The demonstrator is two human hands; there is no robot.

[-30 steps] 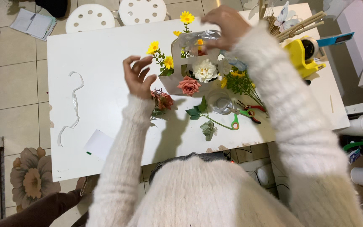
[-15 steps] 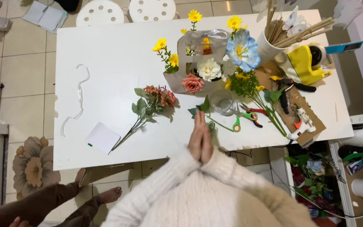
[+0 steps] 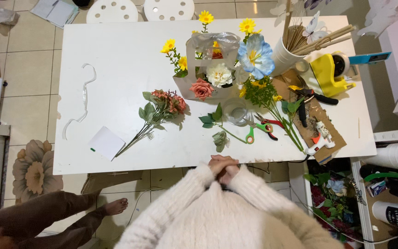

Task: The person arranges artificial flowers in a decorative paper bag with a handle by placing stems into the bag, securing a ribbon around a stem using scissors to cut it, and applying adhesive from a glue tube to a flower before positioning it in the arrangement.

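My left hand [image 3: 217,164] and my right hand [image 3: 231,173] are clasped together at the near edge of the white table [image 3: 116,55], holding nothing. Closest to them lie a small leafy sprig [image 3: 219,139] and scissors with one green and one red handle [image 3: 259,126]. Farther back stands a white box arrangement [image 3: 208,69] with a pink rose, a white bloom, a large blue flower [image 3: 255,55] and yellow daisies, partly under clear wrap. A bunch of pink flowers [image 3: 162,107] lies to its left.
A glue gun [image 3: 319,138] and pliers rest on cardboard [image 3: 321,115] at the right, behind them a yellow tape dispenser [image 3: 327,74] and a white cup of sticks [image 3: 291,46]. A ribbon [image 3: 83,99] and white card [image 3: 107,142] lie left. Another person's legs [image 3: 70,216] stretch across the floor.
My hands left the arrangement, came together palm to palm, then drew back to the table's near edge and clasped. The flowers and tools stayed put.
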